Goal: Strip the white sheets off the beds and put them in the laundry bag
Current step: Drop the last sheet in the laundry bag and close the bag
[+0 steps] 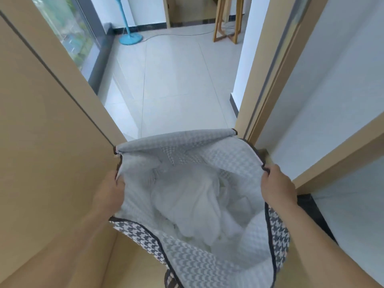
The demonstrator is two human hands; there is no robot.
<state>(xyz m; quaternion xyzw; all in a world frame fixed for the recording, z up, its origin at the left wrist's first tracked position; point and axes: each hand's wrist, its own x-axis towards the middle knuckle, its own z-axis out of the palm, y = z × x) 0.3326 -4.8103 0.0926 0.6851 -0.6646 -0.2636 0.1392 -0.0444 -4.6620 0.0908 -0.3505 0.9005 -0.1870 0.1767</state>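
Observation:
A large laundry bag [278,235] with a black-and-white houndstooth outside and dark trim hangs open in front of me in a doorway. Crumpled white sheets [199,206] lie bunched inside it. My left hand [110,192] grips the bag's left rim, fingers curled over the edge. At the right rim, my right hand [276,186] grips the dark trim. The two hands hold the mouth spread wide. No bed is in view.
A tan door [41,142] stands close on the left and a tan door frame [261,80] on the right. Beyond lies a pale tiled floor [176,80] with a blue fan stand [130,38], a cable and wooden table legs [228,23].

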